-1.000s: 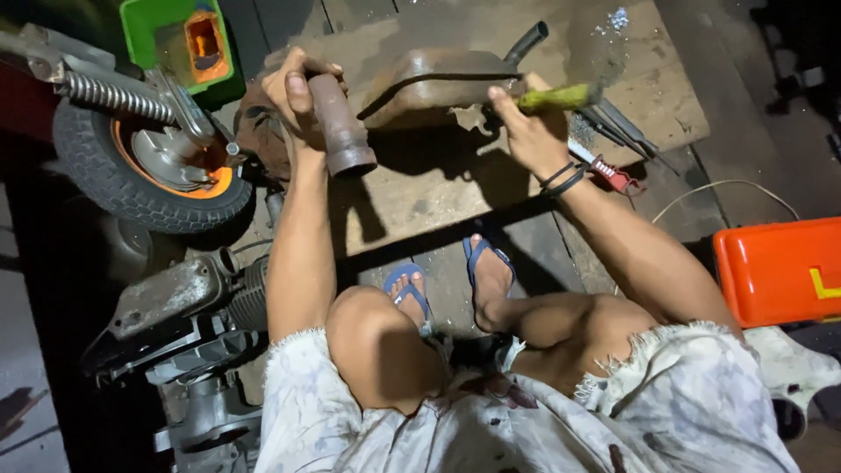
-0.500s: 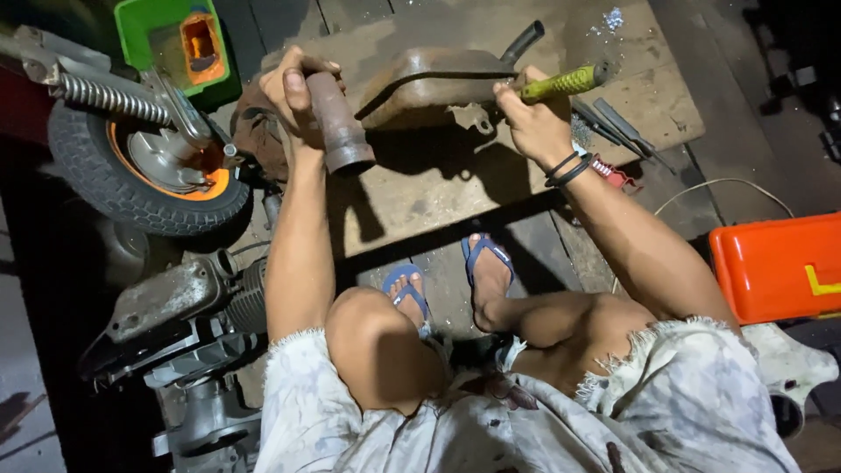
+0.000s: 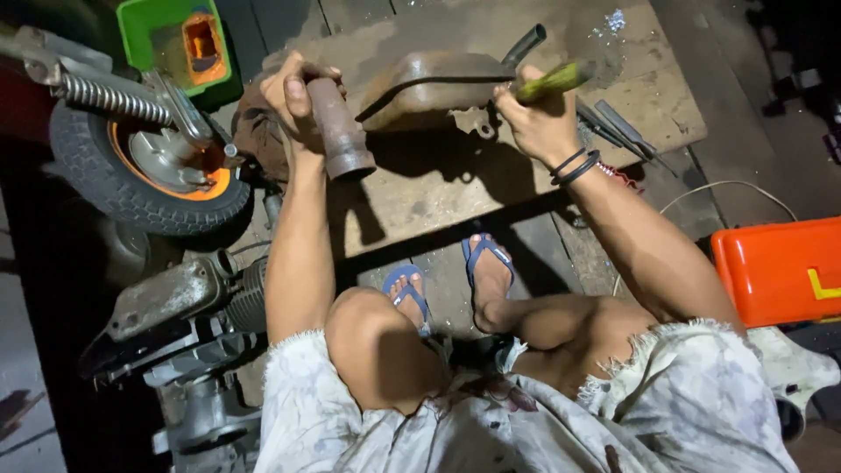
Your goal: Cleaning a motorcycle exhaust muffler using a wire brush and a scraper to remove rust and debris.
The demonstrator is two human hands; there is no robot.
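Note:
My left hand [image 3: 293,96] grips the rusty pipe end [image 3: 340,131] of a brown exhaust muffler [image 3: 434,86] that lies on a wooden board [image 3: 438,188]. In my right hand [image 3: 536,118] I hold a tool with a yellow-green handle [image 3: 554,81], raised over the right side of the muffler. Black bands circle my right wrist. My knees and my feet in blue sandals [image 3: 486,254] are below the board.
A small wheel with an orange hub [image 3: 162,171] and a spring stands at the left. A green tray [image 3: 180,44] sits behind it. Engine parts [image 3: 180,320] lie at lower left. An orange box [image 3: 780,267] is at the right. Loose tools [image 3: 618,127] rest on the board.
My right hand has lifted the yellow-green handled tool upward and tilted it. My left hand keeps its hold on the pipe.

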